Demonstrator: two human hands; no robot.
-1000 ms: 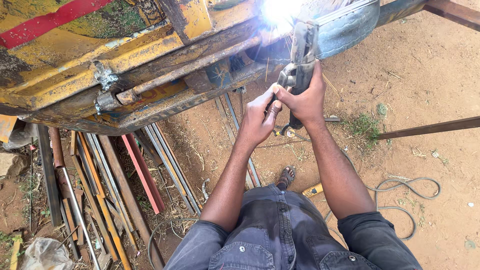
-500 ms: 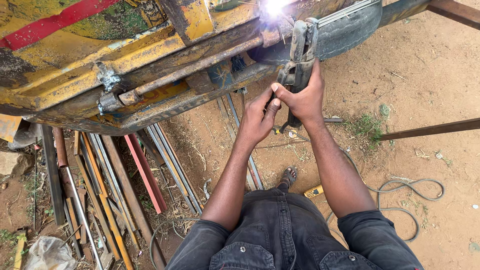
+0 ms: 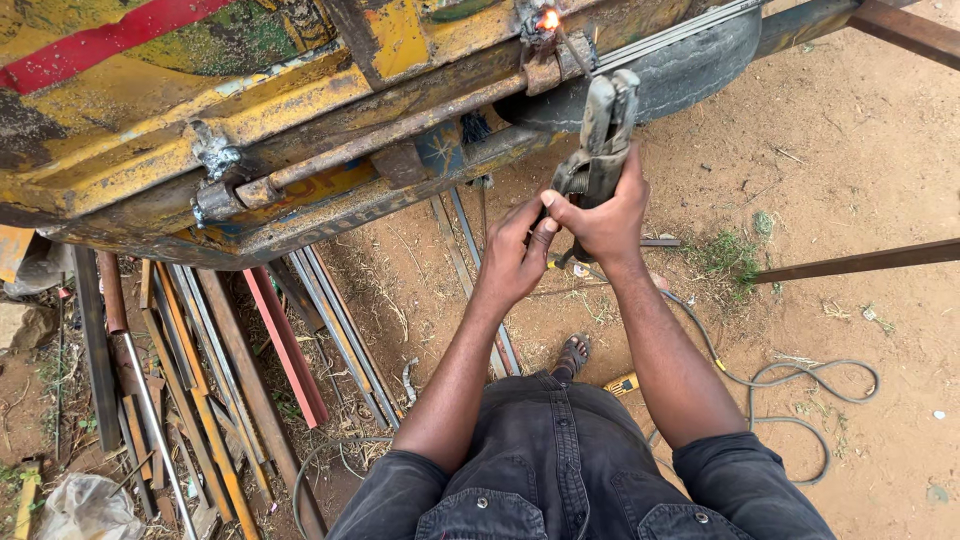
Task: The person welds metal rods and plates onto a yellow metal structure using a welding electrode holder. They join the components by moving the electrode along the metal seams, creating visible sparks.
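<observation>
Change since earlier frames: the white glare of the arc, seen a second ago at the top of the view, has shrunk to a small orange glow on the joint; the hands sit lower and nearer the middle of the view than before.
Electrode holder: grey clamp-type tool, held just below the yellow frame and in front of the dark tyre.
Axis: its long axis runs nearly upright in the view, tilted slightly, with the clamp end up toward the glow and the handle end down in the fist.
Rod: thin, slants from the holder's top up and left to the glowing spot.
Right hand: closed in a full fist around the holder's handle.
Left hand: fingers curled, thumb and fingertips pinched against the right hand's knuckles and the handle's lower end; cannot tell how much of the tool itself it grips.
Yellow frame: rusty, chipped paint, a red stripe at upper left, a rusty bar along its lower edge.
Ground: sandy soil; metal strips lie at left, a grey cable loops at right.
</observation>
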